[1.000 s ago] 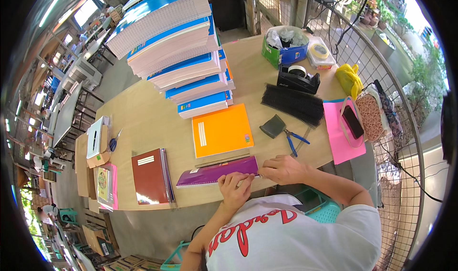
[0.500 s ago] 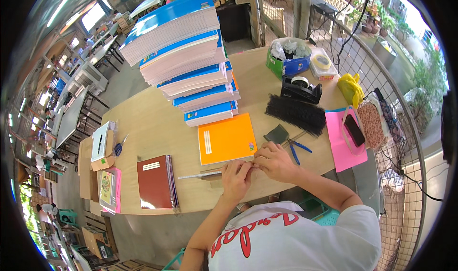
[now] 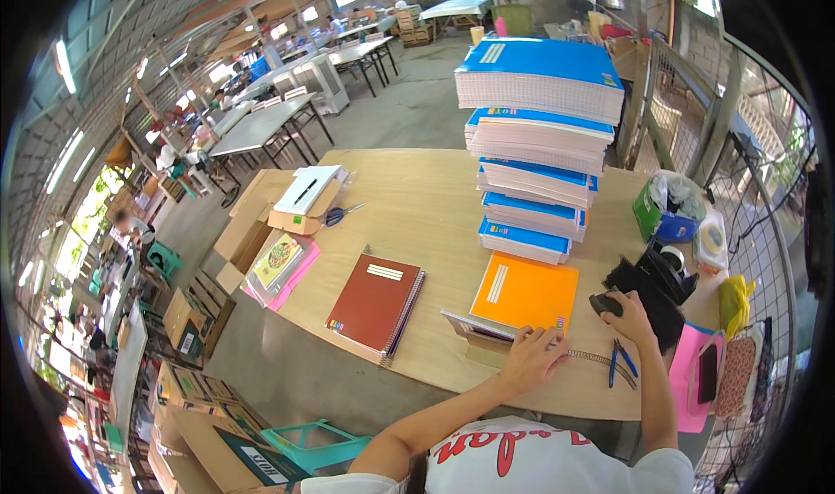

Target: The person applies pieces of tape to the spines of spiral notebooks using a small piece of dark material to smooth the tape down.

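My left hand (image 3: pixel 537 359) is closed at the near edge of an orange notebook (image 3: pixel 528 290). A thin wire coil (image 3: pixel 591 356) runs out from beside those fingers toward the right; what they pinch is hidden. Under the notebook's near edge sits a wooden block with a metal strip (image 3: pixel 487 348). Off to the right, my right hand (image 3: pixel 628 317) grips a dark grey pad (image 3: pixel 604 303), raised just in front of a pile of black coils (image 3: pixel 648 294). Blue-handled pliers (image 3: pixel 620 365) lie on the table between the coil and my right forearm.
Behind the orange notebook rises a tall stack of blue notebooks (image 3: pixel 539 81). Brown spiral notebooks (image 3: pixel 374 307) and scissors (image 3: pixel 344 214) lie on the left. A tape dispenser (image 3: pixel 668 268), green-and-blue box (image 3: pixel 670 207) and phone on pink paper (image 3: pixel 709 372) stand right.
My right hand has left the notebook's edge and picked up the dark grey pad from the table. My left hand stays by the notebook. The view has swung left.
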### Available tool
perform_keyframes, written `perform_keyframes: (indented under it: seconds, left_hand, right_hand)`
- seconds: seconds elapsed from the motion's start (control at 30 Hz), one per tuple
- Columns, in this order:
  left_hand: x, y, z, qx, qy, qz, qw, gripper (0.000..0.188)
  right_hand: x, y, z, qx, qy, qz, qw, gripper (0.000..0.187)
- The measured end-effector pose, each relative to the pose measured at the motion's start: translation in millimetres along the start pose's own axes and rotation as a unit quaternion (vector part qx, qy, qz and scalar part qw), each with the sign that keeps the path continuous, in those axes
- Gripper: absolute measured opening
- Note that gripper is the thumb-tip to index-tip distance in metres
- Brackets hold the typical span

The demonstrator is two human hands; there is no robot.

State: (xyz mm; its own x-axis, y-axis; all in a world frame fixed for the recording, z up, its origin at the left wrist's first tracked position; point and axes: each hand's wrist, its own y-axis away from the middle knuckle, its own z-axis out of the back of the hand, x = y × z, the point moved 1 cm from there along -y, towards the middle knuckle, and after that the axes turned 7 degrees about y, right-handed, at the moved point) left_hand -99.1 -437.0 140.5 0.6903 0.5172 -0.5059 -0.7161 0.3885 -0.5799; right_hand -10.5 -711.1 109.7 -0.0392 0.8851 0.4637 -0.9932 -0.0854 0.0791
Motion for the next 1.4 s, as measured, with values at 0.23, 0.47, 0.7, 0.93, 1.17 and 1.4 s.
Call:
perform_keyframes:
  seconds: [0.23,0.47,0.7,0.93,1.17,1.4]
  left_hand:
    - [10,14,-2,-0.047,-0.052,0.025,0.997,0.025]
    - [19,9,-1,-0.016,0.013,0.007,1.0,0.032]
    - [26,0,0,-0.069,0.057,0.011,0.996,0.064]
    - [34,1,-3,-0.102,0.093,-0.007,0.99,0.074]
    - [34,-7,26,-0.089,0.009,0.022,0.996,0.059]
    - [56,9,28,-0.045,-0.101,0.065,0.992,0.048]
  right_hand:
    - [40,-2,21,0.334,-0.375,0.231,0.834,0.057]
    - [53,-2,24,0.303,-0.108,0.264,0.909,0.039]
    - [49,-17,25,0.285,-0.171,0.293,0.896,0.045]
    - [57,-21,18,0.183,0.047,0.245,0.951,0.041]
    - [48,-29,11,0.268,-0.252,0.206,0.907,0.04]
    - [66,-35,0,0.313,-0.242,0.277,0.876,0.036]
